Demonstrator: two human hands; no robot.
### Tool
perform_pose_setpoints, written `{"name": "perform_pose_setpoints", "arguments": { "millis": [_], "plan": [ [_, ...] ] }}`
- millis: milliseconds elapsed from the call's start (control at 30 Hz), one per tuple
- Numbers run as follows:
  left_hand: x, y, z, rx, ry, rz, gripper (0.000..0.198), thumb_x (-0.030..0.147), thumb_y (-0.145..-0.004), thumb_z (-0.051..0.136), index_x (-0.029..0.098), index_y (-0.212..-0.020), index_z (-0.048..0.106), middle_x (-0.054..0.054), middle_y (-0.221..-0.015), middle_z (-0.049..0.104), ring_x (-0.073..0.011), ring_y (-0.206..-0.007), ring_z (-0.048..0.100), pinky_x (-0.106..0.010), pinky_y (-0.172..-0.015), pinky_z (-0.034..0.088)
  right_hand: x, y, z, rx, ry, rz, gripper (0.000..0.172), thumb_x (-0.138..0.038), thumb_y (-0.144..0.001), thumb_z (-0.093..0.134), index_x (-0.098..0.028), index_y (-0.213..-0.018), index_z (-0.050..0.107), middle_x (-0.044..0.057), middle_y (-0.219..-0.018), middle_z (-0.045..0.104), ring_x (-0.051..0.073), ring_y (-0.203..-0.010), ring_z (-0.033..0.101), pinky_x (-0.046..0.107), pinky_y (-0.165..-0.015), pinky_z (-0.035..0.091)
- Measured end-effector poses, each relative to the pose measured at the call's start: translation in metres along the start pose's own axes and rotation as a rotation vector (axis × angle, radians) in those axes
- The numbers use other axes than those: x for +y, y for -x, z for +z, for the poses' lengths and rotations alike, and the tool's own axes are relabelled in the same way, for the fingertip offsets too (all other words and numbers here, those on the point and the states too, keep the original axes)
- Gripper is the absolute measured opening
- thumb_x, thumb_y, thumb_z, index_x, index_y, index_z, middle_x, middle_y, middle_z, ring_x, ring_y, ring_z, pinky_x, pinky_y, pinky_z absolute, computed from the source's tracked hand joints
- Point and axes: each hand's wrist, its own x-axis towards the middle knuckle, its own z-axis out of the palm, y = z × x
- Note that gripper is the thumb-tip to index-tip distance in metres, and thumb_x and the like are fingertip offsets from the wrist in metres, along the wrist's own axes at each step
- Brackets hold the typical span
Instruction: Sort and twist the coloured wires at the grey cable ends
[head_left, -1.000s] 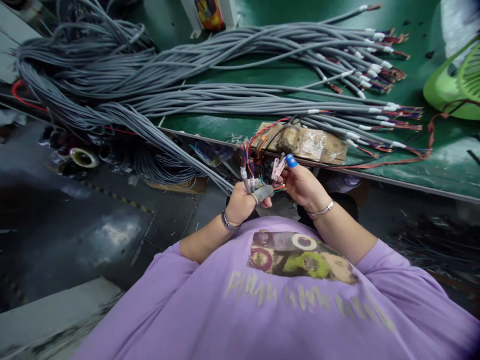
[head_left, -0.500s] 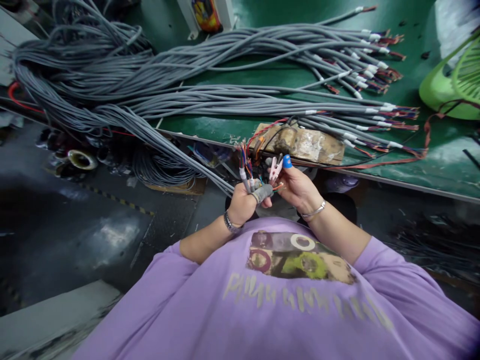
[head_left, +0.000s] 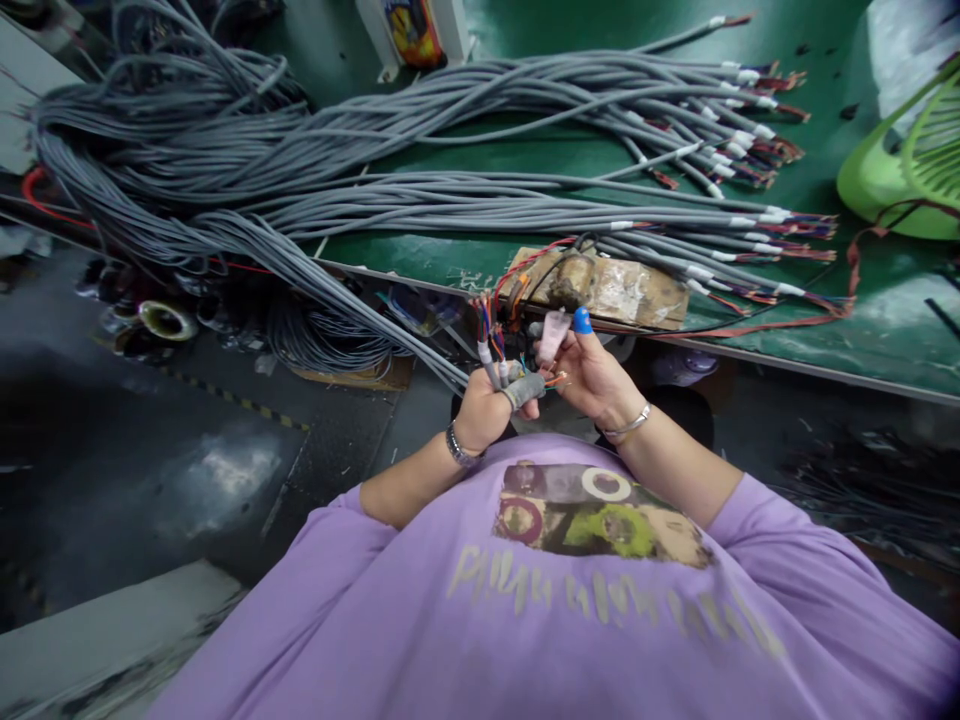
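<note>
My left hand (head_left: 484,408) is closed around the ends of several grey cables (head_left: 489,368); red, blue and other coloured wires fan out of their stripped tips. Grey wrapping covers its thumb (head_left: 525,388), and a few orange and green wire ends (head_left: 556,379) stick out just beyond it. Close by on the right, my right hand (head_left: 604,385) is closed on a pink clothespin (head_left: 553,337), with its flat side showing. A blue cover (head_left: 583,320) sits on one digit of that hand. Some of its other fingers are hidden.
Long bundles of grey cable (head_left: 450,210) lie across the green bench (head_left: 420,247), stripped ends to the right. A wooden block (head_left: 630,290) with wires sits at the bench's front edge. A green plastic basket (head_left: 874,175) stands far right; coiled cable (head_left: 322,340) lies below the bench.
The pink clothespin has turned in my right hand, from its two-legged profile to its flat side. My right hand has shifted slightly; my left hand keeps its hold on the cables.
</note>
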Motion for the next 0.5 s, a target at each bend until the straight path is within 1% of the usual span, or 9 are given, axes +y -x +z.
{"name": "perform_pose_setpoints", "arguments": {
  "millis": [167,267,333,400,433,500],
  "plan": [
    [-0.004,0.004,-0.008,-0.037,0.022,0.033,0.043,0.052,-0.078,0.073,0.015,-0.056,0.064,-0.003,-0.052,0.064,-0.0098,-0.045,0.054,-0.023,-0.048,0.042,-0.007,0.005,-0.001,-0.011,0.056,0.066,0.056,-0.076,-0.083,0.055,-0.021,-0.083,0.065,0.002,-0.073,0.068,0.013,-0.061,0.059,0.025,-0.059,0.051],
    [-0.006,0.004,-0.011,-0.060,0.034,0.034,0.044,0.052,-0.078,0.072,0.015,-0.056,0.064,-0.004,-0.052,0.064,-0.0099,-0.045,0.054,-0.023,-0.048,0.042,-0.009,0.006,-0.002,-0.025,0.076,0.080,0.053,-0.072,-0.085,0.057,-0.020,-0.085,0.067,0.003,-0.076,0.069,0.013,-0.063,0.061,0.025,-0.059,0.052],
    [-0.007,0.002,-0.012,-0.070,0.046,0.036,0.043,0.050,-0.079,0.072,0.014,-0.057,0.064,-0.004,-0.053,0.065,-0.0098,-0.046,0.054,-0.023,-0.048,0.041,-0.009,0.005,-0.002,-0.026,0.094,0.057,0.045,-0.064,-0.085,0.063,-0.019,-0.084,0.067,0.003,-0.076,0.069,0.013,-0.063,0.060,0.024,-0.058,0.051],
    [-0.006,0.000,-0.013,-0.081,0.062,0.029,0.041,0.049,-0.079,0.073,0.014,-0.059,0.066,-0.004,-0.054,0.066,-0.0096,-0.046,0.055,-0.022,-0.048,0.040,-0.008,0.005,-0.002,-0.019,0.117,-0.004,0.036,-0.055,-0.084,0.070,-0.019,-0.083,0.067,0.001,-0.073,0.068,0.011,-0.061,0.059,0.022,-0.057,0.050],
    [-0.005,-0.001,-0.013,-0.086,0.066,0.019,0.040,0.049,-0.079,0.073,0.014,-0.061,0.066,-0.004,-0.054,0.066,-0.0094,-0.046,0.055,-0.022,-0.047,0.039,-0.007,0.004,-0.002,-0.019,0.127,-0.037,0.034,-0.052,-0.083,0.073,-0.018,-0.083,0.068,0.000,-0.072,0.067,0.010,-0.061,0.058,0.022,-0.057,0.050],
    [-0.003,-0.003,-0.012,-0.097,0.064,-0.007,0.041,0.051,-0.078,0.073,0.014,-0.062,0.067,-0.004,-0.054,0.066,-0.0091,-0.044,0.054,-0.021,-0.046,0.038,-0.005,0.004,-0.002,-0.014,0.137,-0.080,0.036,-0.054,-0.082,0.074,-0.018,-0.081,0.067,0.000,-0.071,0.066,0.010,-0.060,0.057,0.022,-0.057,0.050]
  ]
}}
